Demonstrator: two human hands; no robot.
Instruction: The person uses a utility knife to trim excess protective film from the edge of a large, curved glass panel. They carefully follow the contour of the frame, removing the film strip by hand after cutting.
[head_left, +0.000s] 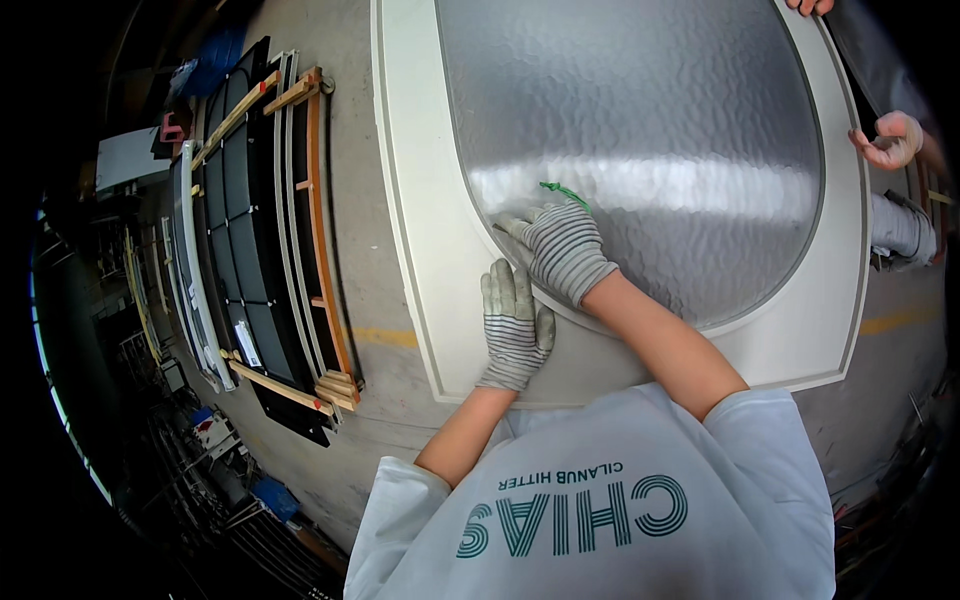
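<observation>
A white door panel (pixel 420 230) lies before me, with a large rounded pane of rippled glass (pixel 640 100) set in it. My left hand (pixel 512 325), in a grey-and-white striped glove, lies flat on the white border with its fingers stretched out. Just above and right of it, my right hand (pixel 568 250), gloved alike, is closed at the curved edge of the glass. Its fingertips point left toward the seam, and whatever they grip is hidden. A thin green strip (pixel 563 190) sticks out past the knuckles over the glass; whether it belongs to something held cannot be told.
At the panel's right edge are another person's bare hand (pixel 888 140) and, higher up, their fingertips (pixel 810 5). A wrapped grey-white bundle (pixel 902 228) is below. Left on the concrete floor, dark gridded panels (pixel 240 230) rest with wooden battens (pixel 318 240).
</observation>
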